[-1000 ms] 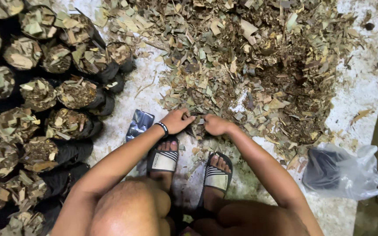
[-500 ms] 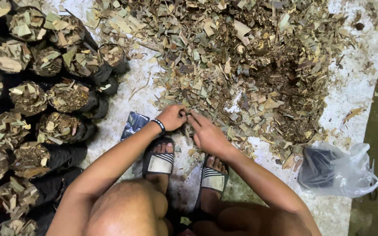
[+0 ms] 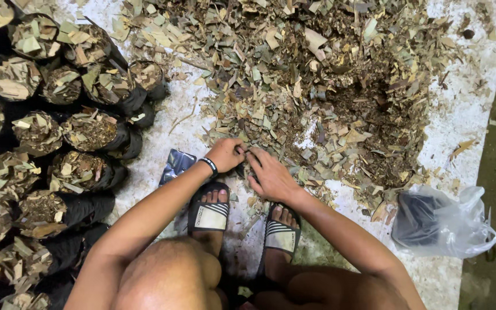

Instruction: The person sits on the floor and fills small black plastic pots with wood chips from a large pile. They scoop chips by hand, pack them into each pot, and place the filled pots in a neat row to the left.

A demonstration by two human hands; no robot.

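Both hands at near edge of leaf pile [image 3: 317, 86] on floor. Left hand [image 3: 225, 154] fingers pinching dry leaf bits; right hand [image 3: 271, 175] flat, fingers loose. Stuff looks light, brittle, crumbly — scoop fm underneath w/ cupped palms.

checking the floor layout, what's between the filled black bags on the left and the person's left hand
In the head view, bare pale floor and a small dark shiny packet lie between the filled black bags and the left hand.

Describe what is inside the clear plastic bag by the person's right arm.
Inside the clear plastic bag lies a dark, folded stack, seemingly black bags; the crinkled plastic blurs finer detail.
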